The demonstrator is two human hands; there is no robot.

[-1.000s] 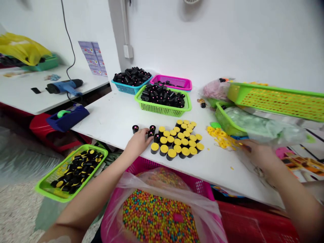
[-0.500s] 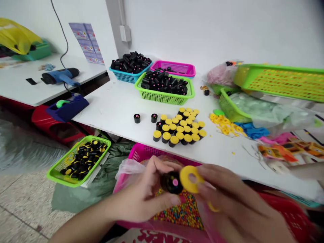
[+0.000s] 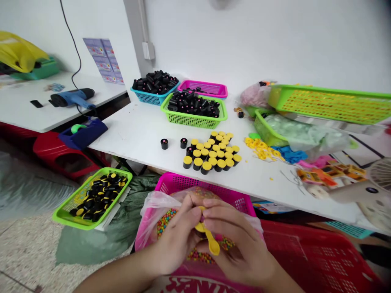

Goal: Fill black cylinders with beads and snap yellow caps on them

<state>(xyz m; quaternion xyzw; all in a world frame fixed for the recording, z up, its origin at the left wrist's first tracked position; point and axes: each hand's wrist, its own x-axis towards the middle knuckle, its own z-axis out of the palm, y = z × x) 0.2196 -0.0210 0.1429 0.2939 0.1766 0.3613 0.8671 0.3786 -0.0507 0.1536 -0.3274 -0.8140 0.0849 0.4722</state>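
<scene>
Both hands meet over the pink basket [image 3: 165, 181], which is lined with a clear bag of small multicoloured balls [image 3: 166, 217]. My left hand [image 3: 174, 240] is closed around a small black cylinder, now mostly hidden by the fingers. My right hand [image 3: 241, 240] closes from the other side, its fingers pressing a yellow ring with a spoon-shaped tail [image 3: 212, 242] onto the cylinder's end. The tail points down towards me. On the table ahead stand several black cylinders with yellow tops [image 3: 220, 154] in a cluster, with black open-topped ones [image 3: 164, 143] to their left.
Behind stand a green basket [image 3: 195, 121] and a blue basket [image 3: 149, 97] of black cylinders. Yellow rings [image 3: 264, 148] lie at right near a fan [image 3: 378, 187]. A lower green basket [image 3: 64, 221] holds capped cylinders. A red crate [image 3: 305, 248] is at my right.
My right hand has brought the yellow ring leftward onto the black cylinder. The hands have come together, and the cylinder has become mostly covered. The view has shifted slightly.
</scene>
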